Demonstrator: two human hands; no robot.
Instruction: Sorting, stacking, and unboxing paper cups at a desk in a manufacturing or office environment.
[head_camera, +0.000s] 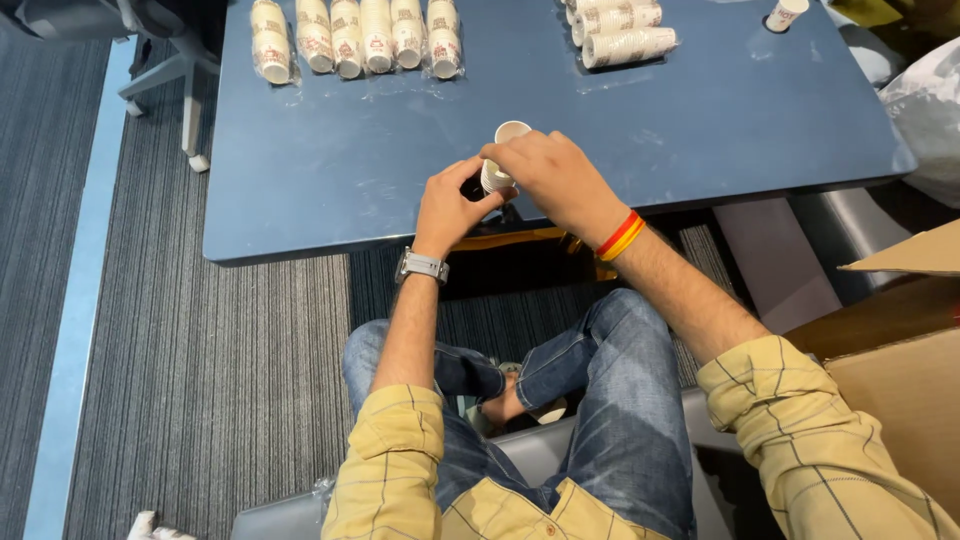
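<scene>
Paper cups are the work in hand: your left hand (450, 205) and right hand (548, 178) meet at the near edge of the blue table (700, 120), both closed around a short stack of white cups (497, 176). Your left fingers grip the stack from the side, and your right fingers curl over its top. One loose cup (512, 131) stands upright just behind the stack. Six wrapped sleeves of cups (350, 38) lie side by side at the far left of the table, more sleeves (625, 32) lie at the far centre, and a single cup (785, 14) stands near the far right corner. Judged from this layout, several sleeves are complete, and the stack you hold is well short of sleeve length.
</scene>
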